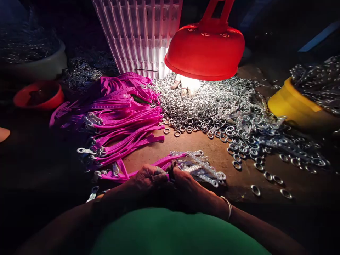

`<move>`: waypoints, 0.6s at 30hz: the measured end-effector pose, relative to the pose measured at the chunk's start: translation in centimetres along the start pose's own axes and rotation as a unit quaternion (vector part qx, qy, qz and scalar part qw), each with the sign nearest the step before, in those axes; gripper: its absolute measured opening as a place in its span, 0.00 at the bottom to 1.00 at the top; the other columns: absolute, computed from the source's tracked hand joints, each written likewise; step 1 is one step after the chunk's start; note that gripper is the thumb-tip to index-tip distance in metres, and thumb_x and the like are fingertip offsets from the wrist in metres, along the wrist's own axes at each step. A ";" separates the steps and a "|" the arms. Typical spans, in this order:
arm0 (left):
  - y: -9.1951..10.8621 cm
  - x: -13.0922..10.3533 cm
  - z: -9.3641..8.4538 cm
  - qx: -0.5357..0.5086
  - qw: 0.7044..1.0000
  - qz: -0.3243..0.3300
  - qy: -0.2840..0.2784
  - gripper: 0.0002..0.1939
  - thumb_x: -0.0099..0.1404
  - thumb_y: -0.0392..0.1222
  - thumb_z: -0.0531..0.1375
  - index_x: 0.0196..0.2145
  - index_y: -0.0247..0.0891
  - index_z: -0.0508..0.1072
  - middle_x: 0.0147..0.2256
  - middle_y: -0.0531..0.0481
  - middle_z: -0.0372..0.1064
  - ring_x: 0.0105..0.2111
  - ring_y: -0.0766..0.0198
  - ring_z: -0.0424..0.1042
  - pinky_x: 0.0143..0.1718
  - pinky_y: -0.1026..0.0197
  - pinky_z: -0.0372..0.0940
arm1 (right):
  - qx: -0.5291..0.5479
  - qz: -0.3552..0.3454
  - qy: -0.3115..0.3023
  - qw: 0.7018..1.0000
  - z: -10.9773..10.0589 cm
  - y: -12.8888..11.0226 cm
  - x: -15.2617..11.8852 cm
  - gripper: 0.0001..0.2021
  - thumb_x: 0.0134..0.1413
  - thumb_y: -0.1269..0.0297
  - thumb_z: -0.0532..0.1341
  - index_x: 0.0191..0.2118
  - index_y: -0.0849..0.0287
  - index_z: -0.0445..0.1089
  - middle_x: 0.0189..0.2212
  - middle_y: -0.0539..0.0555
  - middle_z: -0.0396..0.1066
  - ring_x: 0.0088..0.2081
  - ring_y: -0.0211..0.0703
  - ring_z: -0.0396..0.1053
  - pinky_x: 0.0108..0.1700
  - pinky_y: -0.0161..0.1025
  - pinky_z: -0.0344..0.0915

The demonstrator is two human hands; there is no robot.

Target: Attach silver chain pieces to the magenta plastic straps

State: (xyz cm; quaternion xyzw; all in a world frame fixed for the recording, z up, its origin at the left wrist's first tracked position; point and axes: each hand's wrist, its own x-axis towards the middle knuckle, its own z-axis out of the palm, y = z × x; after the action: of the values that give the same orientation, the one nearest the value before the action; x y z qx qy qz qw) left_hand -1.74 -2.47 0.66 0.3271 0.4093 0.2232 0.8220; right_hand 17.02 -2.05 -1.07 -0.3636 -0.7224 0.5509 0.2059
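My left hand (147,179) and my right hand (186,186) meet at the near edge of the table, close to my body. Both are closed, pinching a pink strap (168,176) between the fingertips; shadow hides much of the grip. Dark and pale wrappings cover some fingertips. Just beyond my fingers, more pink straps (170,160) lie beside a small bunch of short white twisted chains (203,171) with ring ends. To the left is a large pile of pink straps (127,122), several with metal rings and short chain pieces at their left ends.
A red lamp (204,53) shines on a heap of metal rings (207,106). Loose rings (268,176) scatter to the right. Chains fill a yellow tub (292,102). At left are a red bowl (54,97) and a pale basin (50,63). A ribbed panel (143,35) stands behind.
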 end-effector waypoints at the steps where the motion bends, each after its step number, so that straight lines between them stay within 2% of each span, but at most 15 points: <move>1: 0.0 0.2 0.0 -0.005 1.000 -0.014 0.005 0.21 0.54 0.53 0.64 0.26 0.28 0.71 0.22 0.49 0.64 0.22 0.70 0.61 0.23 0.67 0.54 | -0.020 -0.010 -0.005 1.000 0.0 0.0 0.1 0.05 0.58 0.66 0.50 0.31 0.59 0.55 0.26 0.50 0.60 0.26 0.34 0.51 0.26 0.33 0.55; 3: 0.1 0.4 0.0 -0.010 0.999 -0.041 0.021 0.20 0.49 0.51 0.67 0.23 0.28 0.70 0.21 0.49 0.64 0.21 0.69 0.62 0.23 0.66 0.54 | -0.065 -0.022 -0.024 0.997 0.0 0.0 0.3 0.02 0.54 0.71 0.50 0.32 0.59 0.56 0.26 0.51 0.61 0.25 0.35 0.51 0.25 0.35 0.55; 7: 0.5 0.7 0.1 -0.035 0.997 -0.058 0.042 0.18 0.46 0.47 0.67 0.22 0.28 0.68 0.20 0.50 0.61 0.20 0.70 0.58 0.22 0.65 0.51 | -0.134 -0.030 -0.057 0.989 -0.2 -0.1 0.9 0.07 0.47 0.77 0.51 0.34 0.60 0.59 0.25 0.51 0.61 0.23 0.36 0.52 0.23 0.36 0.52; 12: 0.7 1.0 0.2 -0.100 0.993 -0.058 0.037 0.12 0.46 0.39 0.66 0.21 0.31 0.66 0.18 0.55 0.56 0.20 0.71 0.57 0.23 0.65 0.50 | -0.122 -0.004 -0.061 0.991 -1.1 -0.7 1.8 0.05 0.50 0.75 0.51 0.35 0.61 0.58 0.26 0.51 0.65 0.23 0.33 0.54 0.24 0.34 0.54; 16: 0.9 1.8 0.1 -0.090 0.995 -0.047 0.020 0.13 0.47 0.43 0.66 0.24 0.32 0.67 0.21 0.54 0.58 0.22 0.69 0.59 0.24 0.65 0.52 | -0.139 -0.017 -0.054 0.989 -1.7 -0.3 2.0 0.02 0.53 0.73 0.52 0.33 0.61 0.58 0.26 0.49 0.65 0.24 0.32 0.54 0.26 0.32 0.53; 18: 1.4 1.9 -0.6 -0.021 0.999 -0.029 0.029 0.15 0.50 0.47 0.64 0.25 0.32 0.67 0.21 0.54 0.58 0.21 0.71 0.56 0.22 0.66 0.49 | -0.162 -0.031 -0.040 0.986 -2.2 -0.1 2.1 0.02 0.55 0.73 0.52 0.32 0.61 0.59 0.26 0.49 0.64 0.24 0.32 0.54 0.26 0.32 0.51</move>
State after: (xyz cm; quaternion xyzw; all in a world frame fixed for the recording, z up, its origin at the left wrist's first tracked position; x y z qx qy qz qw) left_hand -1.25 -0.13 0.39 0.2910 0.4372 0.2173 0.8228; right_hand 17.18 0.96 -0.51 -0.3476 -0.8203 0.4344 0.1325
